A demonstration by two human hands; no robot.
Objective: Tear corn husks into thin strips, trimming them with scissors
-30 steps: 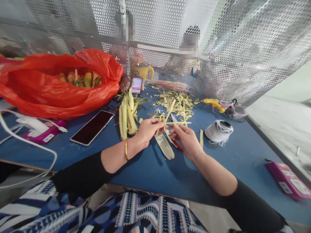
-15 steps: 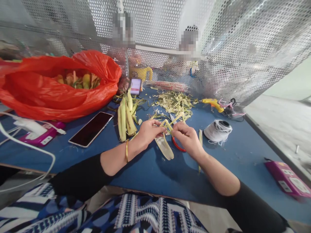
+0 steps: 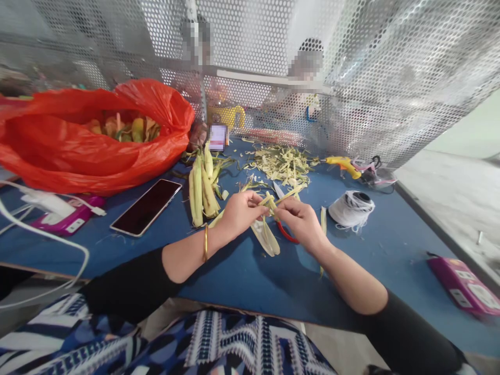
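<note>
Both hands meet over the middle of the blue table (image 3: 234, 276). My left hand (image 3: 242, 212) pinches a pale yellow-green corn husk strip (image 3: 269, 199) between thumb and fingers. My right hand (image 3: 297, 219) is closed on the same folded strip from the other side, its fingertips almost touching the left ones. A wider pale husk piece (image 3: 266, 238) hangs below the fingers. Under and behind my right hand lie scissors with a red handle (image 3: 287, 233), partly hidden. Whole husks (image 3: 201, 190) lie left of my hands, and a heap of husk shreds (image 3: 283, 164) lies beyond them.
A red plastic bag (image 3: 97, 156) holding husks stands at left, near a phone (image 3: 146, 207) and a purple power strip (image 3: 72, 219). At right are white thread (image 3: 351, 209), a yellow glue gun (image 3: 344, 165) and a purple socket block (image 3: 463, 284). Perforated metal mesh (image 3: 258, 47) closes the back; people sit behind it.
The strip between my fingers has gone from an open bent loop to a tighter, crossed fold. My right hand has shifted slightly; the tabletop things stay put.
</note>
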